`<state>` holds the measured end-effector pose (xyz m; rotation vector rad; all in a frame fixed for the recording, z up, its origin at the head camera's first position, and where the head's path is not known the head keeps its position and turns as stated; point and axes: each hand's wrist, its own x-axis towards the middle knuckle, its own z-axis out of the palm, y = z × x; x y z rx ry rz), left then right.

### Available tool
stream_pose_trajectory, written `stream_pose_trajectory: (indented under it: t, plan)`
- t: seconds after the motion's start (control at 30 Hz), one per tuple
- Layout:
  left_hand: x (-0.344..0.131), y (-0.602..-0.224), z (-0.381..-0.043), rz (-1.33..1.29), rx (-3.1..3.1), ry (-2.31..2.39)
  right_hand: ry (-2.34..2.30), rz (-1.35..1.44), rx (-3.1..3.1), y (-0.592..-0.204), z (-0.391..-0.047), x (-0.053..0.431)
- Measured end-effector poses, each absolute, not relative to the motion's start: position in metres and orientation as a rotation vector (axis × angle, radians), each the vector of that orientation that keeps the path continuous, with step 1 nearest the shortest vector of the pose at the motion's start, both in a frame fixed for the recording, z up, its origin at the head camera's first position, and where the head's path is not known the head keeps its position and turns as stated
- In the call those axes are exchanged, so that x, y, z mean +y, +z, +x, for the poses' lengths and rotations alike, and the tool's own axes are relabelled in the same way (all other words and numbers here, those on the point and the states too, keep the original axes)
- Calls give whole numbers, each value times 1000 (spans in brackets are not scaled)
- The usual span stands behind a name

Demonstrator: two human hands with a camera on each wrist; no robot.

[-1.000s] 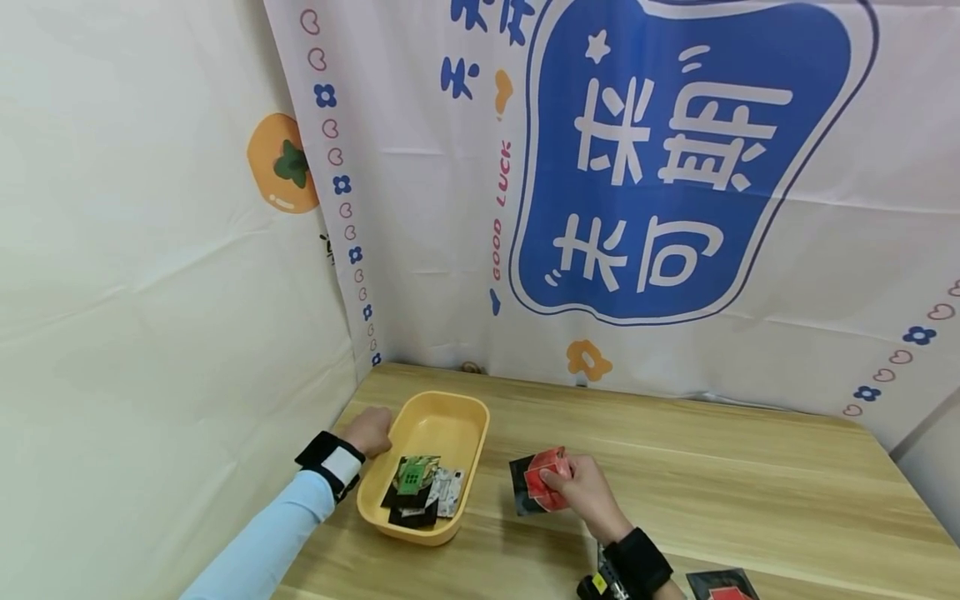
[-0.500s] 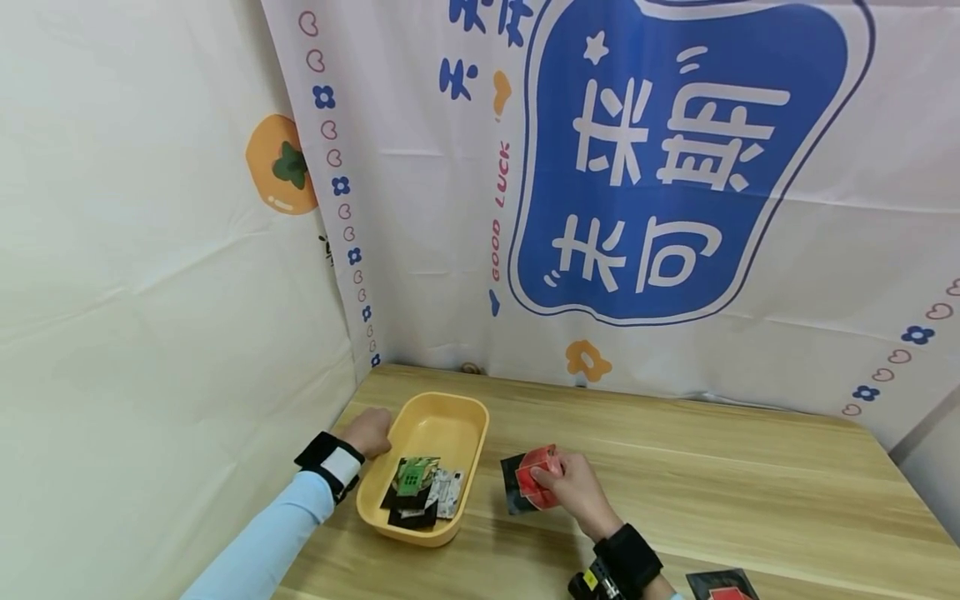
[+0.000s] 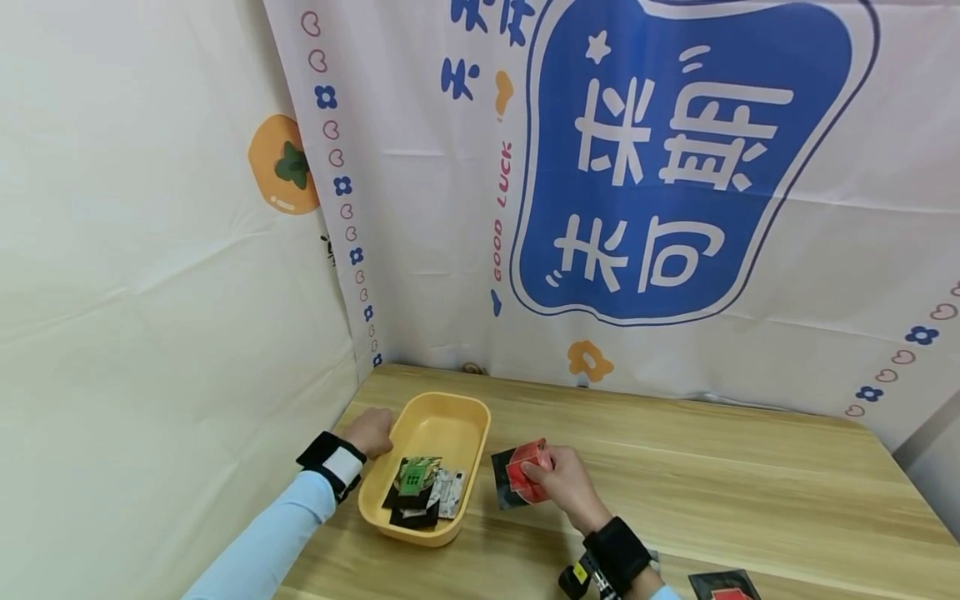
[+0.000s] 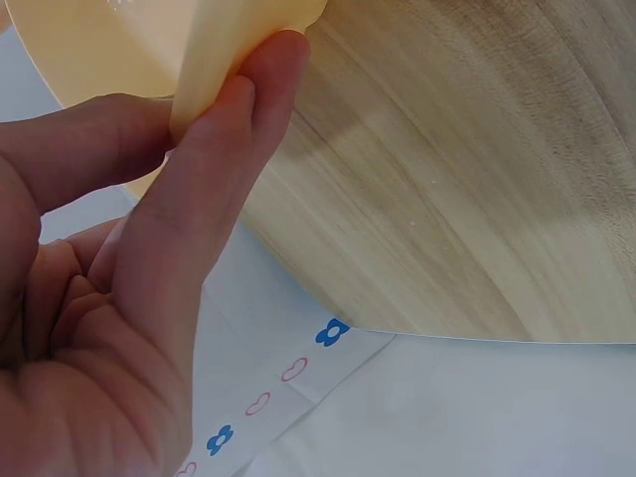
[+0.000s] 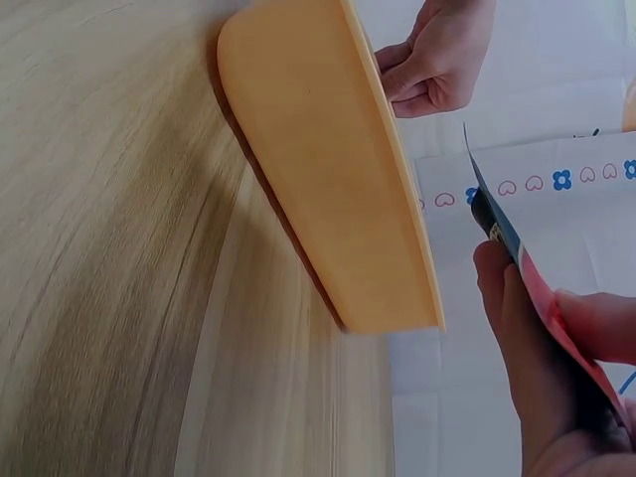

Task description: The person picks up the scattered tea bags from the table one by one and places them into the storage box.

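Left hand (image 3: 369, 432) pinched one tray (image 3: 440, 421) by its rim; at least three sachets (image 3: 413, 480) lay inside. Right hand (image 3: 567, 485) pinched one red packet (image 3: 517, 478), raised beside tray. One similar packet (image 3: 723, 586) lay on table (image 3: 675, 467).

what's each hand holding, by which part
Left hand pinches the yellow tray by its rim; right hand pinches a red-and-black packet by its red side.

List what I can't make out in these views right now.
- Head: lower-right packet, cut off by the bottom edge.
- Head: part of the held packet, covered by the right hand.
- Right wrist: packets inside the yellow tray, hidden by its wall.
- Left wrist: much of the tray, cut off by the top edge.
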<state>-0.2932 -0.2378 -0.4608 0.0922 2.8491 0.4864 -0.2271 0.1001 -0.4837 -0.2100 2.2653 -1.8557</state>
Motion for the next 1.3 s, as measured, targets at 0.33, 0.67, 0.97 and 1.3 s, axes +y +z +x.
stream_pose_trajectory:
  t: [0.33, 0.67, 0.97, 1.3]
  plan:
    - [-238, -460, -293, 89, 2842, 488, -1843, -235, 2283, -483, -227, 94]
    - [-236, -459, -293, 75, 2840, 472, -1841, -241, 2303, -481, -228, 81]
    - [-238, -461, -293, 92, 2854, 493, -1825, -268, 2297, -480, -229, 74]
    - [-241, -464, -295, 87, 2859, 495, -1833, -319, 2302, -477, -232, 62]
